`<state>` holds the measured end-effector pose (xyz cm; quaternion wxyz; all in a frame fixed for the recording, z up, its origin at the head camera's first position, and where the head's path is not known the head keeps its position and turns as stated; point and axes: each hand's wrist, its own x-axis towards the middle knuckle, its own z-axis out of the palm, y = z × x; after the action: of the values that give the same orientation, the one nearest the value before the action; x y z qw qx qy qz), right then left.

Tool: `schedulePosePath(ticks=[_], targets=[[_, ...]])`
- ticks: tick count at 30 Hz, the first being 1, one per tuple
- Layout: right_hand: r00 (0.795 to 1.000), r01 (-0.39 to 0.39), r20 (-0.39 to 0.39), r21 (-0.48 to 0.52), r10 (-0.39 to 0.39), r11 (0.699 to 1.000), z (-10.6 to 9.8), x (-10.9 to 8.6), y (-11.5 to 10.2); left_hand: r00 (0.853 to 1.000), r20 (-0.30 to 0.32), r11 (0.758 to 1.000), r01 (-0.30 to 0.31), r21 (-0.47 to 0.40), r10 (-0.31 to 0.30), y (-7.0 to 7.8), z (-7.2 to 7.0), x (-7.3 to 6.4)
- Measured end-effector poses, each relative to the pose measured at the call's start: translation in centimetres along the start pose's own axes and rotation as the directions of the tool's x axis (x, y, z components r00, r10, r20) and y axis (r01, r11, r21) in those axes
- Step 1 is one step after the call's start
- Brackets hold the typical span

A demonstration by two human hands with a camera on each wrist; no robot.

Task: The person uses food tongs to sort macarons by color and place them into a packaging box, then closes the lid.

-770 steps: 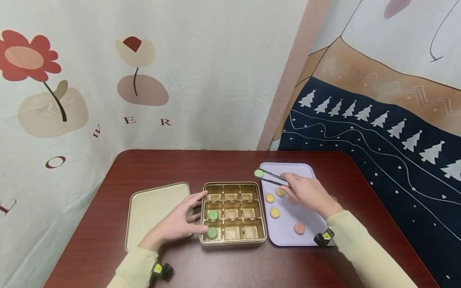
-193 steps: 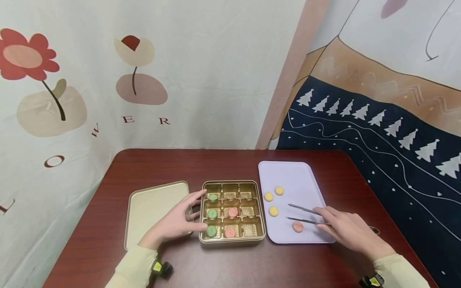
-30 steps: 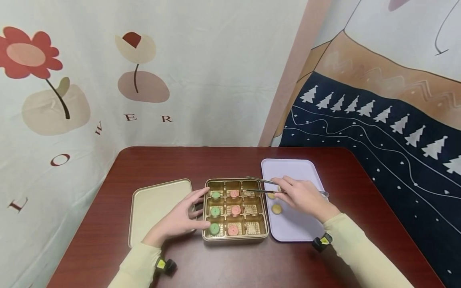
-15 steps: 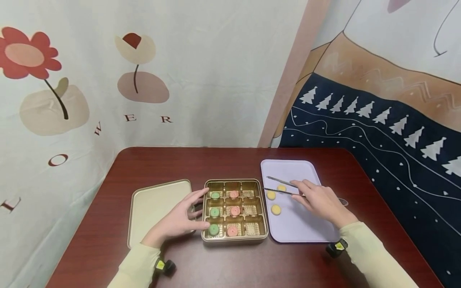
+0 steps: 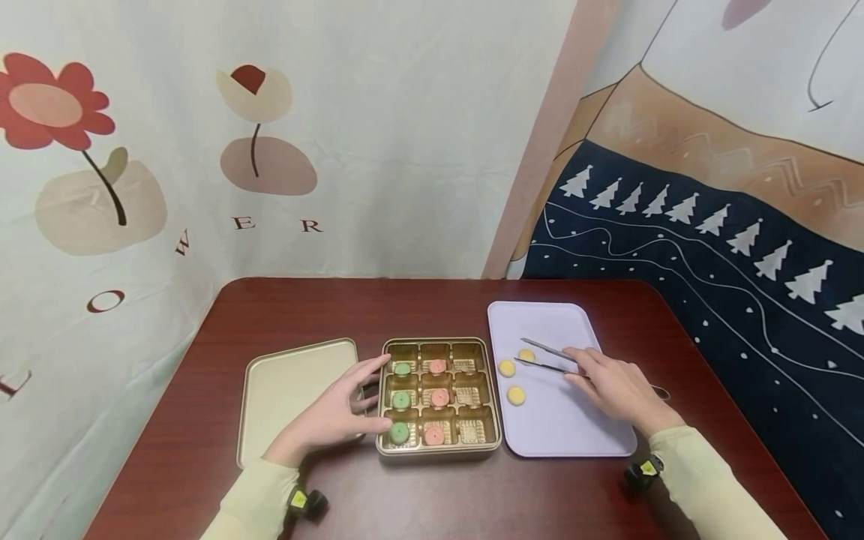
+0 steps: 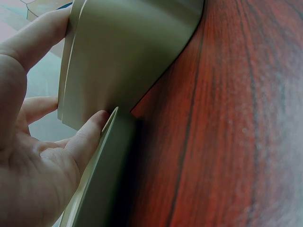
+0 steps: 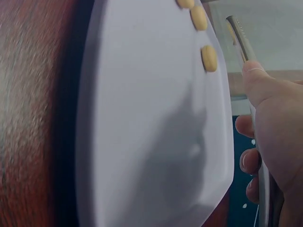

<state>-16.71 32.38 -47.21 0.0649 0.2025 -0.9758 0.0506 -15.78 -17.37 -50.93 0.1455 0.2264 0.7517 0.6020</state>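
Observation:
My right hand (image 5: pixel 617 386) holds metal tongs (image 5: pixel 550 367) above the lilac tray (image 5: pixel 567 431). The tongs' arms are spread apart with nothing between them, their tips near the back yellow macaron (image 5: pixel 526 356). Two more yellow macarons, one at the left (image 5: pixel 507 368) and one nearer (image 5: pixel 516 395), lie on the tray. My left hand (image 5: pixel 337 412) rests against the left side of the gold tin (image 5: pixel 439 451), thumb and fingers spread. Green macarons (image 5: pixel 401 400) fill the tin's left column and pink macarons (image 5: pixel 439 397) the middle one; its right column holds none.
A pale gold lid (image 5: pixel 290 397) lies on the dark red table (image 5: pixel 405 495) left of the tin, partly under my left hand. The lilac tray stands close to the tin's right side. Printed cloth (image 5: pixel 405 187) hangs behind the table.
Since 6.4 s ago, the last pink macaron has gone from the tray to the tin's back middle compartment. Over the last second, my right hand has drawn the tongs rightward from above the tin.

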Motion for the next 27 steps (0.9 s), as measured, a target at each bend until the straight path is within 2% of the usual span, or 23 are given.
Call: schedulePosePath(ticks=[12, 22, 27], targets=[[0.998, -0.029, 0.05, 0.008, 0.028, 1.0, 1.1, -0.2, 0.8, 1.0, 0.0, 1.0, 0.001, -0.008, -0.001, -0.3, 0.0, 0.1], [0.991, -0.082, 0.109, -0.004, 0.082, 0.997, 1.1, -0.4, 0.9, 1.0, -0.002, 1.0, -0.003, -0.008, 0.003, -0.2, 0.0, 0.1], [0.989, -0.099, 0.114, 0.003, 0.098, 0.995, 1.3, -0.6, 0.8, 1.0, -0.006, 1.0, -0.003, -0.011, 0.003, -0.2, 0.0, 0.1]])
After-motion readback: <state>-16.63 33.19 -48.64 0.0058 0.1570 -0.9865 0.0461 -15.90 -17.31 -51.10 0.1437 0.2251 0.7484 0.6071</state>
